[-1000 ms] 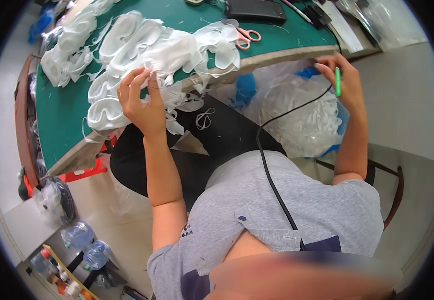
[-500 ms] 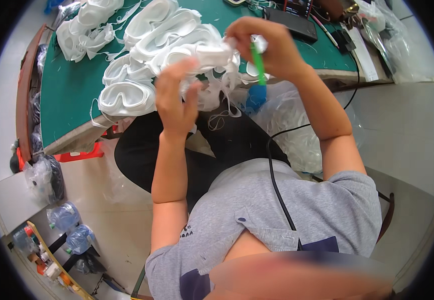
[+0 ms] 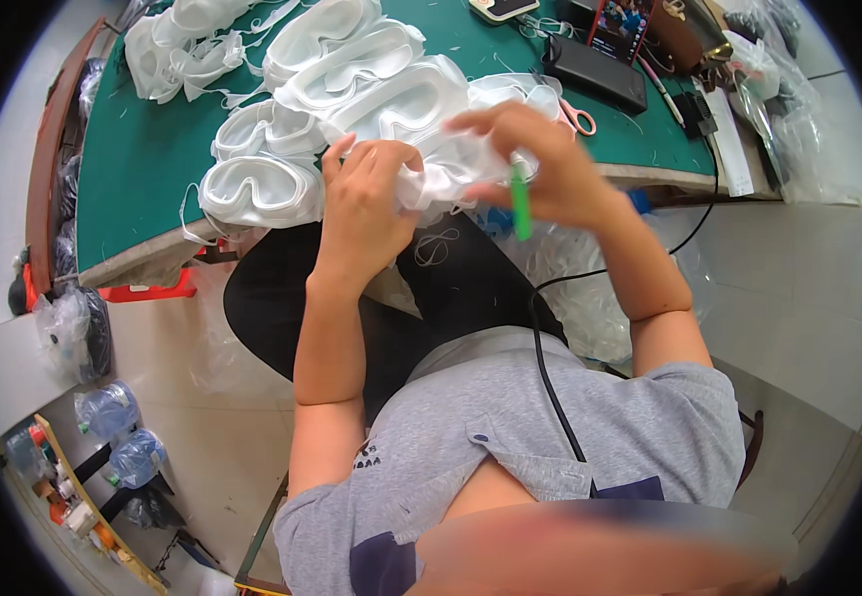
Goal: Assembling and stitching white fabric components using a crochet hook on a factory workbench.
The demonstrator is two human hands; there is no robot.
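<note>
Near the table's front edge, my left hand (image 3: 366, 194) grips the left end of a white goggle-shaped piece (image 3: 446, 177), its fingers bent over the top. My right hand (image 3: 550, 164), a little blurred, is at the right end of that piece, with thumb and fingertips close around it. A slim green stick-like tool (image 3: 520, 207) pokes downward out of the right hand; its tip and exact kind are hard to make out. Beyond both hands lie stacks of similar white goggle pieces (image 3: 398, 104), nested in rows. One stack (image 3: 260, 191) sits just left of my left hand.
Pink-handled scissors (image 3: 580, 119) lie right of the stacks on the green table (image 3: 143, 189). Farther right are a black case (image 3: 595, 74), a phone (image 3: 622, 25), a pen (image 3: 657, 84) and a black cable (image 3: 714, 169). A clear plastic bag (image 3: 590, 288) stands under the table edge.
Both hands have come closer together and lower, toward the table's front edge. My left hand, apart before, has closed on the goggle piece. The right hand and green tool have moved down.
</note>
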